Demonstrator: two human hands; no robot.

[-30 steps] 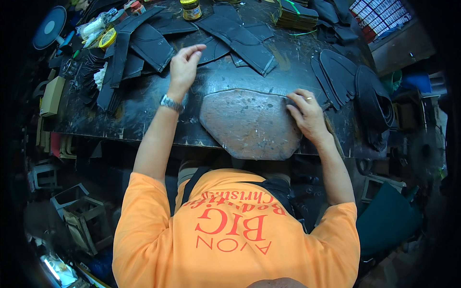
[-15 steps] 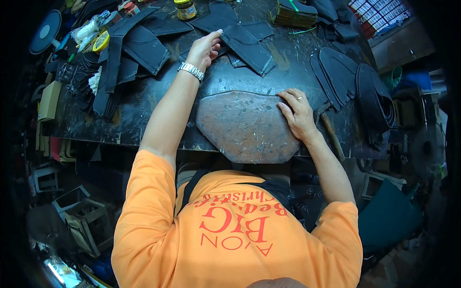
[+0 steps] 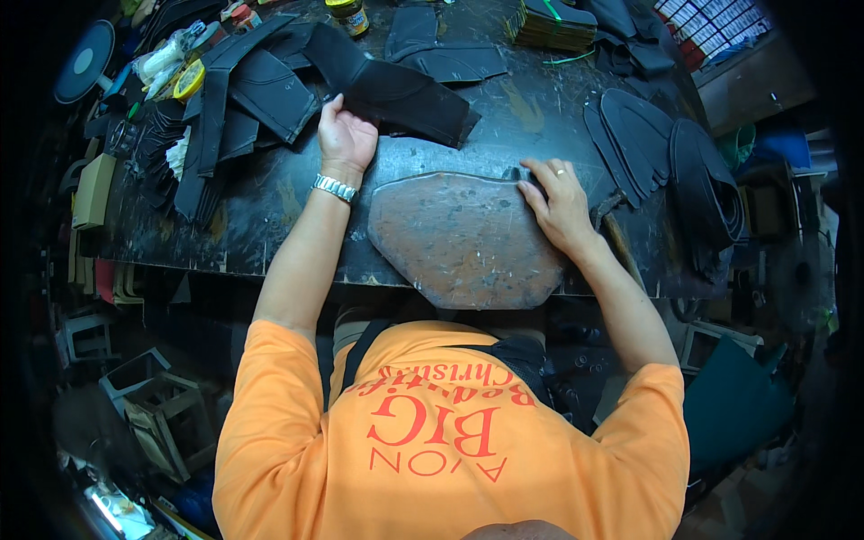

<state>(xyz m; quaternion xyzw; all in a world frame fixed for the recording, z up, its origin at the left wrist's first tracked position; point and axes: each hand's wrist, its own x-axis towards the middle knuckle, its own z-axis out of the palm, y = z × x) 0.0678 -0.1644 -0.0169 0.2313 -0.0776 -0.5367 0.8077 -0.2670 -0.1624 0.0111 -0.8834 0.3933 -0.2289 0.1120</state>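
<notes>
My left hand has its fingers closed on the near left edge of a black leather piece, wide and bent in outline, raised partly off the table. Its fingertips are hidden behind the piece. At the upper right corner of a worn brown board, my right hand rests with bent fingers. Thumb and forefinger close around a small dark thing that I cannot make out. The board overhangs the table's near edge. Just right of this hand lies a hammer, partly hidden by my forearm.
More black leather pieces lie heaped at left, with others farther back. Curved black pieces and a rolled black strip sit at right. Near the far edge are a jar and a tied stack.
My left hand has drawn back toward me and left, lifting and turning a black leather piece from the middle pile. My right hand stays at the board's corner, fingers slightly shifted.
</notes>
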